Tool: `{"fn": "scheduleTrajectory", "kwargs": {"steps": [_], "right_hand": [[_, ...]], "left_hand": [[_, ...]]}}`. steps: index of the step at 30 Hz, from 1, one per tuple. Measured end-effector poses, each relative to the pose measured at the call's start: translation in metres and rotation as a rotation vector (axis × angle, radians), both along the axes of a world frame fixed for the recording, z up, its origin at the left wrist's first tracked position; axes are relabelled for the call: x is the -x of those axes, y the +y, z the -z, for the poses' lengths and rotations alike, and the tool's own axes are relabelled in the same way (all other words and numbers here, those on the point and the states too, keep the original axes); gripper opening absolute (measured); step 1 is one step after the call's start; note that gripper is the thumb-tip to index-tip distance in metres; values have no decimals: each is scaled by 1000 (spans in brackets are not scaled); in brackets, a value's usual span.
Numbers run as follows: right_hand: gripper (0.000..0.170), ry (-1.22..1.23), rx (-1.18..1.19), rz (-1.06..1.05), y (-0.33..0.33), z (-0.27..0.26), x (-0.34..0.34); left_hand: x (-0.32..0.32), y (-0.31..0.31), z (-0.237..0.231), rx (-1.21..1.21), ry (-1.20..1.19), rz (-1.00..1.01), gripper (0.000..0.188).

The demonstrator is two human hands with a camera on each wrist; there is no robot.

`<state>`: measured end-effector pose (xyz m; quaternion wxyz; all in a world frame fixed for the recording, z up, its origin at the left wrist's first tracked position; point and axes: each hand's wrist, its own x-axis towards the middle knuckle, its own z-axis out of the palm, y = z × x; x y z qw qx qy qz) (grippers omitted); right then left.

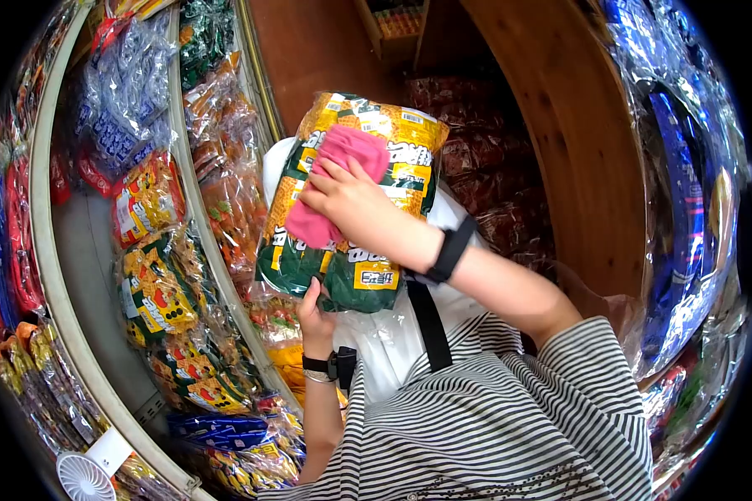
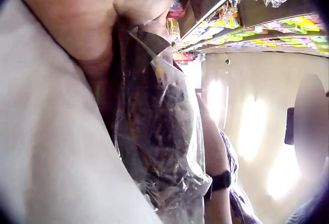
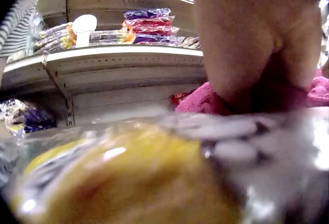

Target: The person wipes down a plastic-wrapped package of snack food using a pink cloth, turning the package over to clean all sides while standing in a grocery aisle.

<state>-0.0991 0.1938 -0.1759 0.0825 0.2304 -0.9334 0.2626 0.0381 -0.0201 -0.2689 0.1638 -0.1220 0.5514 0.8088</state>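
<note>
A clear plastic bundle of green and yellow snack packets [image 1: 418, 179] is held up in front of the person's body. At its lower edge my left hand [image 1: 313, 313] grips it, thumb on the near face and the other fingers hidden behind. Across the upper face lies a folded pink cloth [image 1: 363, 146]. My right hand [image 1: 355, 204] presses on this cloth with fingers spread out. Crinkled clear wrap [image 2: 164, 147] shows close to the left palm in the left wrist view. Seen from the right wrist, the pink cloth [image 3: 203, 100] sits under the fingers, against the bundle's shiny surface.
Shelves on the left carry bagged snacks [image 1: 159, 284] and other wrapped packs [image 1: 226, 150]. A small white fan [image 1: 88, 476] is at the lower left shelf edge. Blue wrapped packs [image 1: 677, 225] line the right side, beside a curved wooden board [image 1: 576, 150]. Dark red packs [image 1: 485, 159] lie below.
</note>
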Motion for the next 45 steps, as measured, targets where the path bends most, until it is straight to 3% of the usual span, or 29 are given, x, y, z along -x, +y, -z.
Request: {"fn": "scheduleTrajectory", "kwargs": {"steps": [3,4,7,11,13,15,18,20,21,23,27,29,35,37,39,41,42,43,45], "right_hand": [[28,-204,189,-169,-2,13,51],[31,-147,224,-188,-7,35,64],[35,-101,187,-263,-2,32,63],[45,-168,184,-163,41,-14,11],[48,-236,301,-93,66,-16,-14],[49,-314,426,71,86,-21,-32],[53,-275,443,246,116,-5,-51],[57,-305,463,344,124,-2,-62],[57,-303,465,348,124,-1,-68],[57,-316,405,276,117,-9,-85],[53,-448,403,-111,114,-23,-111],[52,-479,404,-188,120,-31,-108],[50,-291,520,167,127,-17,-82],[54,-251,479,91,119,-33,-84],[54,-211,487,-94,102,-45,-95],[41,-246,485,-312,83,-52,-107],[35,-226,469,-408,75,-54,-112],[29,-204,452,-502,68,-56,-116],[25,-187,460,-538,64,-52,-120]], "left_hand": [[1,1,2,-13,14,-8,40],[2,3,2,-12,14,-17,40],[8,20,-27,-133,-128,-120,41],[4,22,-28,-267,-162,-187,42],[0,17,-26,-53,-7,-16,44],[2,20,-27,-196,-81,-66,46],[10,26,-38,-33,-3,-6,45],[16,31,-42,-398,-184,-144,43],[18,33,-45,-396,-183,-139,43],[19,36,-53,-306,-144,-158,42],[22,33,-51,-419,-176,-268,44],[23,36,-59,-392,-187,-294,42],[21,30,-59,-543,-233,-267,40],[22,28,-60,-730,-215,-261,39],[23,25,-57,-715,-291,-344,39],[16,15,-40,-792,-129,-125,37],[6,11,-30,-557,-28,-223,37],[9,15,-35,-556,-30,-213,37],[13,21,-48,9,-168,-319,37]]}}
